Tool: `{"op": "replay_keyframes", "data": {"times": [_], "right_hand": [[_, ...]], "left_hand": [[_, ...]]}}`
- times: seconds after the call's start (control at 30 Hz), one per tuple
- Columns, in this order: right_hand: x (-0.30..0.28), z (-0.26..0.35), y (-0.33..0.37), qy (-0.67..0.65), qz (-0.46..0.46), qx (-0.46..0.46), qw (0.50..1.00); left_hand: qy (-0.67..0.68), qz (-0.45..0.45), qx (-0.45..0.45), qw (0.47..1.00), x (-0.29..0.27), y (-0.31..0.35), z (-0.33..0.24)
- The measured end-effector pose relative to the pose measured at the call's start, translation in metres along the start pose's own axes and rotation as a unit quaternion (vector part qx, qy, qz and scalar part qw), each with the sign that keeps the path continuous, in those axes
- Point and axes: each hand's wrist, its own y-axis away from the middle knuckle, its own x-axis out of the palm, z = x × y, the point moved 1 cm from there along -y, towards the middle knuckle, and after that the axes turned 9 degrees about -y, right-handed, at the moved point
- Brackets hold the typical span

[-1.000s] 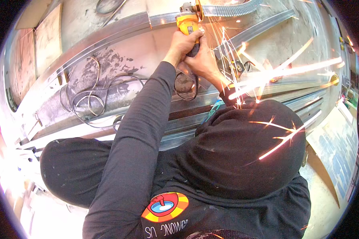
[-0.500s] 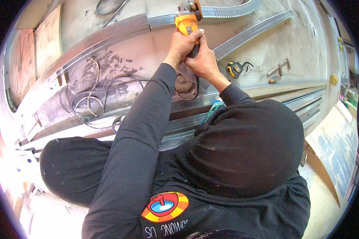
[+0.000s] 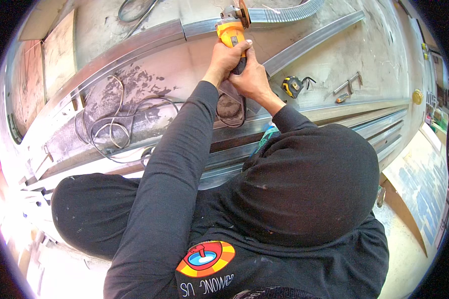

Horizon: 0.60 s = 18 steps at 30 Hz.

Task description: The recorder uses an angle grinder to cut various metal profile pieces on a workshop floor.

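Note:
My left hand (image 3: 225, 59) and my right hand (image 3: 253, 78) are both wrapped around the yellow and black body of an angle grinder (image 3: 231, 35). Its disc (image 3: 245, 14) stands on edge at the metal head, over a bent metal channel (image 3: 284, 15) with a row of close cuts along its curve. Whether the disc touches the channel, I cannot tell. A few thin bright streaks show just right of the disc. From beneath my hands a dark cord runs down toward my legs.
A straight metal channel (image 3: 314, 42) lies slantwise right of my hands. Nearby are a yellow and black tape measure (image 3: 292, 86) and a metal clamp (image 3: 349, 84). Loose cable (image 3: 119, 124) coils on the stained surface at left. Several long metal profiles (image 3: 379, 124) lie before my knees.
The grinder and both hands have shifted very slightly left. Thin bright streaks now show beside the disc. My grip looks the same.

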Motion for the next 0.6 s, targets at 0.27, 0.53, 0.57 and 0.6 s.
{"op": "replay_keyframes", "data": {"times": [0.27,0.53,0.57,0.6], "right_hand": [[-0.003,0.001,0.004,-0.011,0.012,0.018,1.0],[-0.046,0.007,0.001,-0.203,-0.053,-0.154,0.966],[-0.058,0.004,0.001,-0.238,-0.045,-0.139,0.96],[-0.066,0.002,0.003,-0.343,-0.031,-0.132,0.93]], "left_hand": [[-0.006,-0.008,-0.005,1.0,0.003,0.009,-0.008],[-0.032,-0.01,0.18,0.983,0.018,0.036,-0.054],[-0.01,0.046,0.167,0.985,0.023,0.045,-0.063],[-0.005,0.092,0.166,0.982,0.029,0.045,-0.061]]}}
